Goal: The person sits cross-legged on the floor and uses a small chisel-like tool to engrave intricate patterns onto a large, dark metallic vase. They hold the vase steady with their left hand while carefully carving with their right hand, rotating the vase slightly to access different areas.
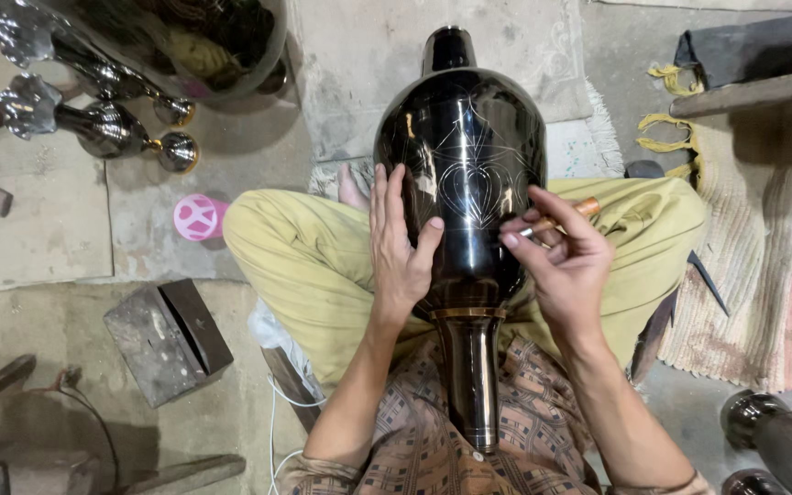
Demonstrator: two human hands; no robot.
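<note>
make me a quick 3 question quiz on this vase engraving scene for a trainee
1. True or false: the left hand lies flat against the side of the black vase.
2. What does the right hand hold? A) a hammer B) a slim engraving tool with a wooden handle C) a brush
3. What pattern is scratched into the vase where the tool's tip meets it?

Key
1. True: palm and fingers rest on the vase's left flank as it lies across the lap.
2. B, pinched between fingers and thumb.
3. A heart-like outline of nested lines, with straight lines fanning out above it.
</note>
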